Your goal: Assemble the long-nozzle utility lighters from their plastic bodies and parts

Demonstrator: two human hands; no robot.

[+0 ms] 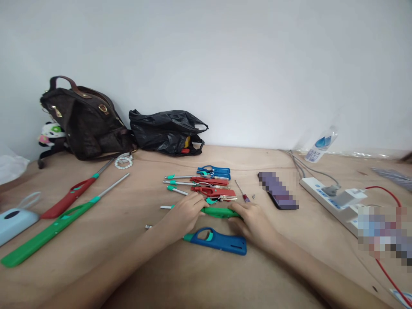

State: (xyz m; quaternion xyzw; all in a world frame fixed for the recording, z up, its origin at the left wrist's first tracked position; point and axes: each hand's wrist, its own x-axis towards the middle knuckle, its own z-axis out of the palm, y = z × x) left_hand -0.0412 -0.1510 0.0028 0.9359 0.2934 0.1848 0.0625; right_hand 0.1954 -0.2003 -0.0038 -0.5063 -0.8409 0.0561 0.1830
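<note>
Both hands are closed on a green long-necked lighter [219, 212] that lies crosswise in the middle of the table. My left hand [190, 209] grips its trigger end, hiding that part, and the pale nozzle tip pokes out to the left. My right hand [253, 219] pinches the handle end. Just in front lies a blue long-necked lighter [222, 243], its barrel partly under my left wrist. Behind my hands are a red lighter body split into halves [209, 182] with metal barrels and inner parts, and blue lighter halves [215, 171]. Beside them rest a screwdriver [242, 191] and small screws [253, 196].
On the left lie a red lighter [69, 195], another green lighter [51, 229] and a light-blue device [17, 223]. A dark backpack [86, 124] and black plastic bag [164, 131] stand behind. To the right are a phone [278, 191], power strip [328, 206] and tilted bottle [322, 145].
</note>
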